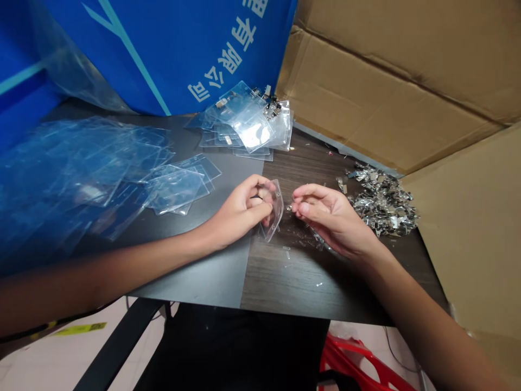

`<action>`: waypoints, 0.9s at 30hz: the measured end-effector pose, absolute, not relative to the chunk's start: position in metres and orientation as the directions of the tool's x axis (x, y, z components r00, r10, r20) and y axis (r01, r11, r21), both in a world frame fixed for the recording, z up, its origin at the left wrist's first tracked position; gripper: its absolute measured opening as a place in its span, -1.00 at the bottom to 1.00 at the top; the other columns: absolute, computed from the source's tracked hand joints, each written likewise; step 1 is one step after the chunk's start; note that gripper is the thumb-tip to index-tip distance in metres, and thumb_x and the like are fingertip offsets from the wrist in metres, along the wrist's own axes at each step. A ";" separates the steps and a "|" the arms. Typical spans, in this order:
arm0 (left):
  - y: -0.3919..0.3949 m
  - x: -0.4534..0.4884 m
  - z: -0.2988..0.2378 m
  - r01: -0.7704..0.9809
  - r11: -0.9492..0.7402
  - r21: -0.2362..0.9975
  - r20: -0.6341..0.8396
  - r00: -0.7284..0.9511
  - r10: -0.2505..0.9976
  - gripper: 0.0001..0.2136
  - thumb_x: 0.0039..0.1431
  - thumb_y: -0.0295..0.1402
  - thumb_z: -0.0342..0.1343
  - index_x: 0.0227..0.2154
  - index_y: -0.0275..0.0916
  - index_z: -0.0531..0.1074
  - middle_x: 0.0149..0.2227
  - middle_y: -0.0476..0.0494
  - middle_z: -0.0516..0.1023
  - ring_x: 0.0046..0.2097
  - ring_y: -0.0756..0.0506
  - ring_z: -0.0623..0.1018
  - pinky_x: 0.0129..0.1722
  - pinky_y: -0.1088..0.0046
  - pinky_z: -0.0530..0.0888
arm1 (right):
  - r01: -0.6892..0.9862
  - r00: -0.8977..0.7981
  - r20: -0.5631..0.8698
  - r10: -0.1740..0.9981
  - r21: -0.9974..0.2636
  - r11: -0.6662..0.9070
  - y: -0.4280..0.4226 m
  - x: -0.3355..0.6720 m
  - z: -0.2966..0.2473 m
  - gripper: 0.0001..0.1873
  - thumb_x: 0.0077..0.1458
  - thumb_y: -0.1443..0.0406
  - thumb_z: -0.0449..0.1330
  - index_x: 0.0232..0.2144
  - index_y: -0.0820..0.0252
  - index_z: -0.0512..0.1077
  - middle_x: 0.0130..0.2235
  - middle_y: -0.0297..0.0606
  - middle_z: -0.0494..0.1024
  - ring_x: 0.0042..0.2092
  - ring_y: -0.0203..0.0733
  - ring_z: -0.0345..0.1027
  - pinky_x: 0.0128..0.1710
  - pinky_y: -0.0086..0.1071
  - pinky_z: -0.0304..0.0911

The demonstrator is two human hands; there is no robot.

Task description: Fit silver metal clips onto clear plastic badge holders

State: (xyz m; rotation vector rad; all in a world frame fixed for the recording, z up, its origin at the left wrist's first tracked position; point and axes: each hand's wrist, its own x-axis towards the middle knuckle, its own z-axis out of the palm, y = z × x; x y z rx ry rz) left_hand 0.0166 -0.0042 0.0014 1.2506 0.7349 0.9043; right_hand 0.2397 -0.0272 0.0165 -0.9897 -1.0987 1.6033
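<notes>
My left hand [244,209] is closed on a clear plastic badge sleeve [275,213], holding it upright on edge over the dark table [228,271]. My right hand [329,214] pinches a small metal clip [290,207] at its fingertips, right beside the sleeve's top edge. The two hands nearly touch at the middle of the table.
A heap of metal clips [382,202] lies to the right. Loose clear sleeves [175,187] spread over the left side. Sleeves with clips on them [248,122] are stacked at the back. Cardboard [407,98] stands behind and right, a blue bag [171,49] behind left.
</notes>
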 end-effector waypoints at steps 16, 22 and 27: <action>-0.004 0.016 -0.002 -0.103 0.027 0.994 0.017 0.410 0.912 -0.65 0.15 -0.42 0.22 -0.01 -0.23 0.32 -0.28 0.06 0.44 -0.37 0.03 0.53 -0.34 0.42 0.53 | -0.128 -0.257 -0.023 0.966 -0.990 -0.058 -0.029 0.239 0.018 -0.74 0.03 0.24 0.65 -0.27 0.12 0.71 -0.26 -0.29 0.69 -0.23 -0.29 0.58 -0.14 -0.43 0.51; -0.004 0.016 -0.003 -0.131 0.054 0.990 0.005 0.410 0.912 -0.66 0.16 -0.46 0.22 -0.02 -0.22 0.33 -0.31 0.08 0.44 -0.38 0.04 0.52 -0.33 0.44 0.51 | 0.062 -0.208 0.161 0.965 -0.982 0.177 -0.029 0.235 0.023 -0.74 -0.05 0.21 0.68 -0.32 0.08 0.74 -0.25 -0.23 0.72 -0.20 -0.16 0.58 -0.14 -0.27 0.54; -0.004 0.016 -0.003 -0.129 0.042 0.991 0.015 0.410 0.912 -0.68 0.18 -0.46 0.22 -0.03 -0.22 0.33 -0.31 0.07 0.44 -0.38 0.04 0.53 -0.33 0.44 0.51 | 0.156 -0.207 0.257 0.944 -0.944 0.291 -0.030 0.233 0.022 -0.81 0.02 0.21 0.64 -0.37 0.08 0.73 -0.25 -0.21 0.71 -0.24 -0.14 0.54 -0.25 -0.27 0.48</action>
